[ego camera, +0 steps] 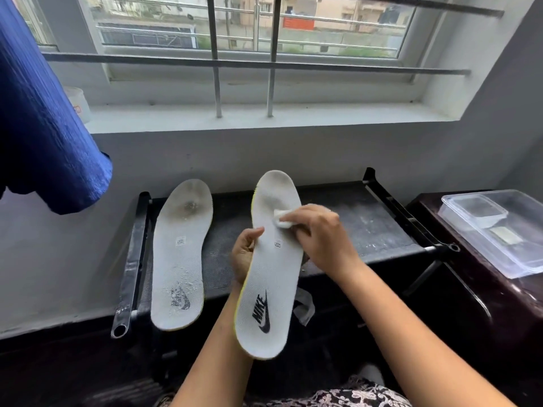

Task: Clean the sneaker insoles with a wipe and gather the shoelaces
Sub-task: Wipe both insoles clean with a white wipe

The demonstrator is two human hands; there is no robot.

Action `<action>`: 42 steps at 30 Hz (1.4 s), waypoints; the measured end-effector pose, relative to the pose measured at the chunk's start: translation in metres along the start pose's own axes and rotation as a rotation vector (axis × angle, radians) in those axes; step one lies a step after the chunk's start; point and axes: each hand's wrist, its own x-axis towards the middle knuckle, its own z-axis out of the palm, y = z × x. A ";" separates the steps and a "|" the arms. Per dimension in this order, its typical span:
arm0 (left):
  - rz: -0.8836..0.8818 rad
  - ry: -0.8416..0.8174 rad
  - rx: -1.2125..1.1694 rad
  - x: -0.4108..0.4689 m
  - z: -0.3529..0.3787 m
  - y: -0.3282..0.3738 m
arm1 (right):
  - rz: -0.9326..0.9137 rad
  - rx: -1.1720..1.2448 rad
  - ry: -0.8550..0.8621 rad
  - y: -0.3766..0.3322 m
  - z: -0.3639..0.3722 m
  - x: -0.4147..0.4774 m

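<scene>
we grip the insole (pixel 270 277) from below with our left hand (pixel 244 254); our right hand (pixel 320 236) pinches the wipe (pixel 282 219) against its forefoot. risk: hard rubbing may bend the unsupported toe. second insole (pixel 180 254) lies left of both hands.

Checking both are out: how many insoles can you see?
2. Worn insole lies on the black rack; held insole is in the left hand, right hand pressing a wipe on it.

Grey-white insole (pixel 271 277) with black logo, yellow edge; blue curtain (pixel 44 113).
</scene>
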 end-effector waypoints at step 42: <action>-0.288 -0.212 -0.090 -0.005 0.008 -0.003 | -0.149 -0.090 0.213 -0.014 -0.003 0.055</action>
